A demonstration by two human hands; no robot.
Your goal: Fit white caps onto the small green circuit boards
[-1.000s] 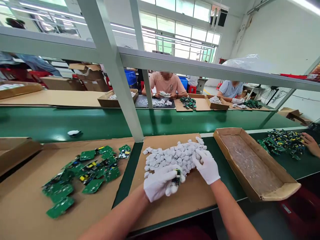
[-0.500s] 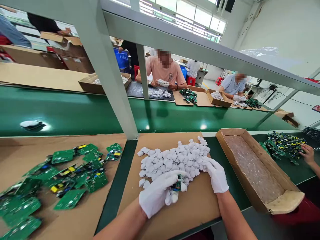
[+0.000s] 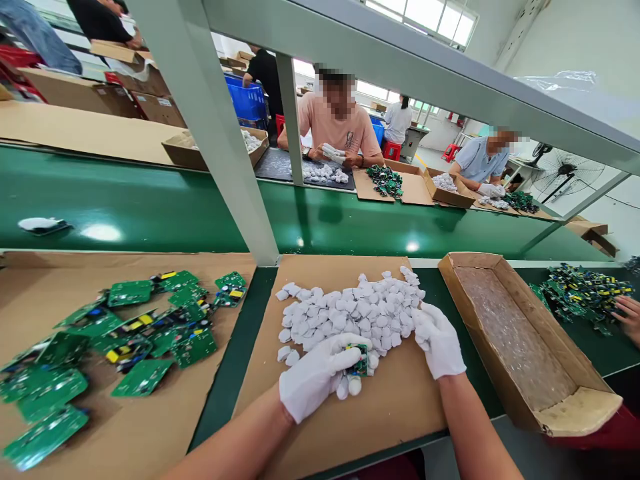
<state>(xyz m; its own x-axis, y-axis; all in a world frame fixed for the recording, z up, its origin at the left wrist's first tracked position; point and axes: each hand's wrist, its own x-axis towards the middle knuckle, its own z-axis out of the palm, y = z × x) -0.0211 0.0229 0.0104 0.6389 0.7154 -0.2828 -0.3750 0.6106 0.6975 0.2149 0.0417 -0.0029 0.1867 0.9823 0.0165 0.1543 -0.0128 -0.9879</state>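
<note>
"One wide green belt (image 3: 350, 230) crosses the frame at mid-height. What lies below it?"

"The bench (image 3: 239, 340), showing as a dark green strip left of centre. A long cardboard tray (image 3: 510, 337) with a glossy, plastic-looking lining slants down the right side, and a cardboard sheet (image 3: 390, 420) covers the lower centre."

"And on that sheet?"

"White pieces (image 3: 350, 313), heaped across its upper half. At the left of the frame lie loose circuit boards (image 3: 193, 347); at the far right is another pile of boards (image 3: 583, 293), with a co-worker's hand (image 3: 630, 319) at its edge."

"How does each grip stand?"

"The left grip (image 3: 317, 373), gloved in white, is closed around one small circuit board (image 3: 361, 364), low in the centre, by the lower edge of the heap; its green face shows past the thumb. The right grip (image 3: 441, 341), gloved too, has its fingers bunched at the heap's right edge. Whether anything is pinched there, I can't tell."

"So which step is this?"

"Judging by the pose, a picking step: the left holds the board ready while the right works at the heap."

"And the next move calls for what?"

"Probably a light fingertip pinch on a single white piece, since they lie crowded together, with the left steady and the board's face uncovered."
</note>
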